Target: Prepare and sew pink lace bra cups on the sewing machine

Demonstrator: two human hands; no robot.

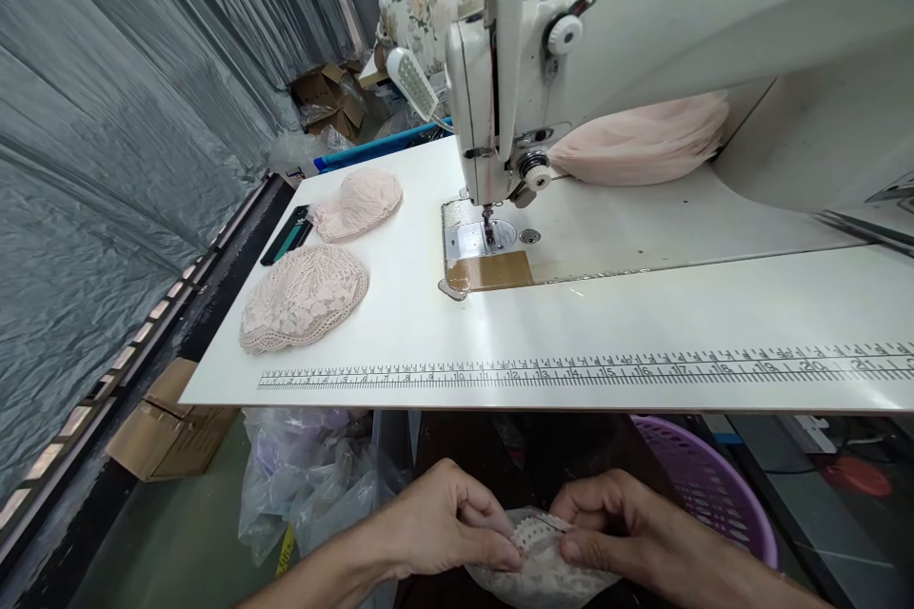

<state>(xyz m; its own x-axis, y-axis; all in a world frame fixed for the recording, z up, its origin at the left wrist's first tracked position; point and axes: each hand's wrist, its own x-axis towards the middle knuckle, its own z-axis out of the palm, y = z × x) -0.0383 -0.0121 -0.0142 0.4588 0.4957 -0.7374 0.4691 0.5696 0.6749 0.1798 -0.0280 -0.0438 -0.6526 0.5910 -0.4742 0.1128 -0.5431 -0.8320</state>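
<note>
Below the table's front edge, my left hand pinches one side of a pale pink lace bra cup. From the other side, my right hand grips the same cup's edge between thumb and fingers. A scalloped trim runs along the top of the cup between my hands; its lower part leaves the frame. Two similar lace bra cups, a front one and a back one, lie on the left of the white table.
A sewing machine stands over the table, its needle above the metal plate. Pink fabric lies behind it. A dark phone-like object is beside the cups. Below are a purple basket, plastic bags and a cardboard box. Another person sits beyond.
</note>
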